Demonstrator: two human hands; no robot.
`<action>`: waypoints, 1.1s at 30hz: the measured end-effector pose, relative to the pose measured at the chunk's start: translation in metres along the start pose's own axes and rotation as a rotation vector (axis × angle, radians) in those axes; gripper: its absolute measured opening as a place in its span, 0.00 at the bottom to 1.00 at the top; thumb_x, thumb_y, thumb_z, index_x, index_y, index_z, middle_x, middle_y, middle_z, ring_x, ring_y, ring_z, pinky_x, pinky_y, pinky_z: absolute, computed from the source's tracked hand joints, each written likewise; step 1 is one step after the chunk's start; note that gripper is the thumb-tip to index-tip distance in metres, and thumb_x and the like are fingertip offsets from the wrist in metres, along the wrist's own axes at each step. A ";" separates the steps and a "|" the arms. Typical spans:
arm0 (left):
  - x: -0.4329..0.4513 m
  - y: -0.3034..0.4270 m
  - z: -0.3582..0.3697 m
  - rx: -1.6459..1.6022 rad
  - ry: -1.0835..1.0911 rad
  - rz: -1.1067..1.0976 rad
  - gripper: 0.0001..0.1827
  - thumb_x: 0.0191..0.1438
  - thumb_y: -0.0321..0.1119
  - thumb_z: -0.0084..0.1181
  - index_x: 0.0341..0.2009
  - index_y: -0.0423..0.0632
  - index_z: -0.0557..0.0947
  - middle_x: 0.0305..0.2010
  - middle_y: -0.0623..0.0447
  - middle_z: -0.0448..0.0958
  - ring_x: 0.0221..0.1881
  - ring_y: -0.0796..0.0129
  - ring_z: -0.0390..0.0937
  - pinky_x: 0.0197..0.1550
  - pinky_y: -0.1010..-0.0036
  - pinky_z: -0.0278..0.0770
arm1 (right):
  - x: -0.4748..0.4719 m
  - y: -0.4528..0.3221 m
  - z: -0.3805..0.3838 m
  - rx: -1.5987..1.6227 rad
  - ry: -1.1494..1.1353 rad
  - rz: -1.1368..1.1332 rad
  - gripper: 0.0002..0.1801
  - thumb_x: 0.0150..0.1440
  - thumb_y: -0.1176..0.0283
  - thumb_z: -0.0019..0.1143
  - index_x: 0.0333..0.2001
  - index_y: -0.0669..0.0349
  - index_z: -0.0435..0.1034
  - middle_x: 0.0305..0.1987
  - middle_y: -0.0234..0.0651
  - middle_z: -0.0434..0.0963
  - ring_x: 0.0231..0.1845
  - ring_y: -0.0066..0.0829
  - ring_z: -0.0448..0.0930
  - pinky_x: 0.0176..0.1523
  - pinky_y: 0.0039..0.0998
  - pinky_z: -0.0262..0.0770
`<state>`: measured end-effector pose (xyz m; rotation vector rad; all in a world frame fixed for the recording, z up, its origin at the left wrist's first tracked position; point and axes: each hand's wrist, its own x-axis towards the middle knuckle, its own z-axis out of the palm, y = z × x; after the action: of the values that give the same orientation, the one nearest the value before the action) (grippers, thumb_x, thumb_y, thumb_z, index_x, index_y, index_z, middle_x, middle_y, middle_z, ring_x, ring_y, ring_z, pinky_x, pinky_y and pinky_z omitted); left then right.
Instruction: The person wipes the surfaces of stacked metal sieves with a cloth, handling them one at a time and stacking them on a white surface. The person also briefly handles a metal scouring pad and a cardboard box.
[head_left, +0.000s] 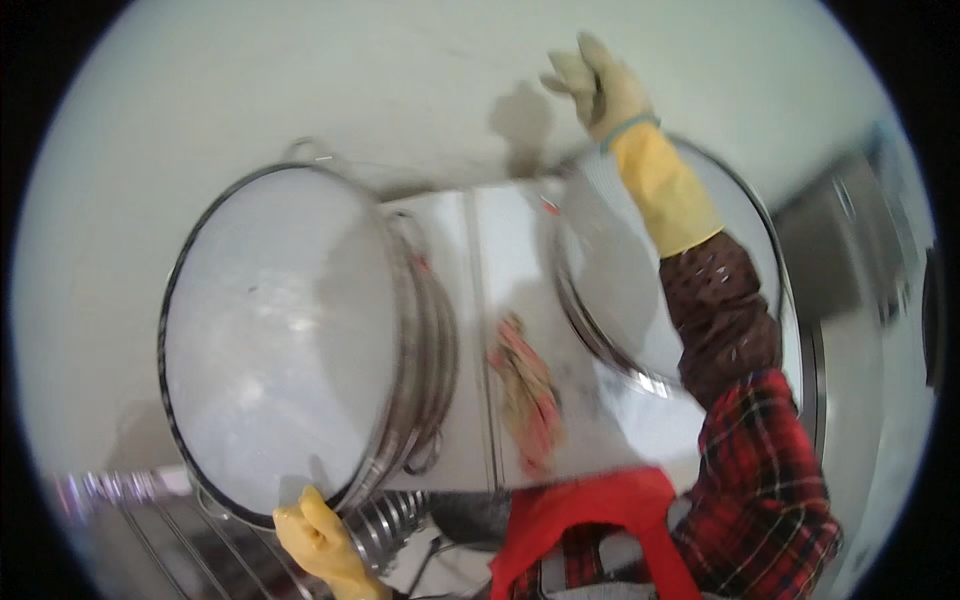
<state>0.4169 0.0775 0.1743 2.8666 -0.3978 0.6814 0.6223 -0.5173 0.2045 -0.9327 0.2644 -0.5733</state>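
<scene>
My left hand (319, 536), in a yellow rubber glove, is at the lower rim of a large round metal-rimmed pan or sieve (270, 337). Its thumb lies over the rim and the fingers are curled below. Several metal rims with loop handles are stacked behind that pale disc. My right hand (604, 90), gloved with a blue-green band at the wrist, is raised near the pale wall. Its fingers are partly bent and apart, and nothing shows in them. Under my right forearm lies a second round sieve (607, 255) with fine mesh, partly hidden by the sleeve.
A crumpled pink and tan cloth (529, 397) lies on the white panelled top (465, 420) between the round pieces. A blurred grey metal box (817, 240) stands at right. Metal bars (187, 547) and a ribbed metal coil or hose (382, 529) show below left.
</scene>
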 end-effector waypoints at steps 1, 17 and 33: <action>0.004 0.007 0.000 -0.090 0.146 -0.041 0.11 0.71 0.29 0.53 0.36 0.39 0.83 0.31 0.47 0.76 0.32 0.61 0.74 0.36 0.63 0.70 | -0.042 -0.041 -0.020 -0.009 -0.010 -0.108 0.22 0.74 0.60 0.58 0.54 0.73 0.78 0.45 0.43 0.87 0.42 0.38 0.89 0.32 0.22 0.78; -0.001 0.295 0.040 -0.942 -0.398 0.549 0.26 0.76 0.43 0.41 0.46 0.37 0.87 0.42 0.47 0.83 0.38 0.63 0.80 0.47 0.68 0.78 | -0.692 -0.075 -0.335 -0.831 1.445 0.394 0.27 0.71 0.52 0.57 0.48 0.70 0.81 0.38 0.42 0.89 0.35 0.28 0.88 0.41 0.31 0.83; 0.060 0.388 0.048 -0.834 -0.745 0.944 0.21 0.71 0.36 0.44 0.44 0.39 0.90 0.38 0.47 0.84 0.37 0.62 0.81 0.44 0.69 0.81 | -0.713 0.062 -0.333 -0.035 1.326 0.543 0.53 0.68 0.26 0.36 0.63 0.69 0.76 0.56 0.49 0.86 0.49 0.38 0.89 0.56 0.34 0.79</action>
<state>0.3738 -0.3144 0.1986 1.8807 -1.6822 -0.4580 -0.0918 -0.3085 -0.0591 -0.3457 1.6611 -0.5996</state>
